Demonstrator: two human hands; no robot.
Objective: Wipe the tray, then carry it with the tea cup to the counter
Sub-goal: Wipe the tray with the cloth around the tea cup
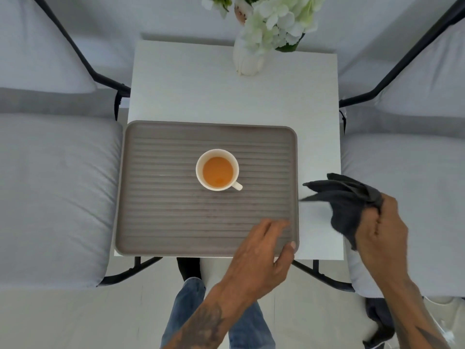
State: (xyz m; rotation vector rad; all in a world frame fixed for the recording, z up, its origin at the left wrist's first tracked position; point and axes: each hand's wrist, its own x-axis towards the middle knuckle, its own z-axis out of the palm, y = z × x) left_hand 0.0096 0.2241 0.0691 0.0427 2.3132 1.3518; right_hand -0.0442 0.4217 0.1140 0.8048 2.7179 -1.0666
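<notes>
A grey ribbed tray (161, 212) lies on the near half of a small white table (226, 91). A white tea cup (217, 170) holding amber tea stands upright near the tray's middle, its handle pointing to the near right. My left hand (261, 250) rests on the tray's near right corner, fingers spread on the ribs and thumb on the rim. My right hand (380, 230) is to the right of the tray, above the table's edge, gripping a bunched dark grey cloth (344, 200) that hangs clear of the tray.
A white vase with white flowers (251, 46) stands at the table's far edge. Grey cushioned chairs (55, 187) with black frames flank the table on both sides. My jeans-clad legs (191, 303) stand at the near edge on a pale floor.
</notes>
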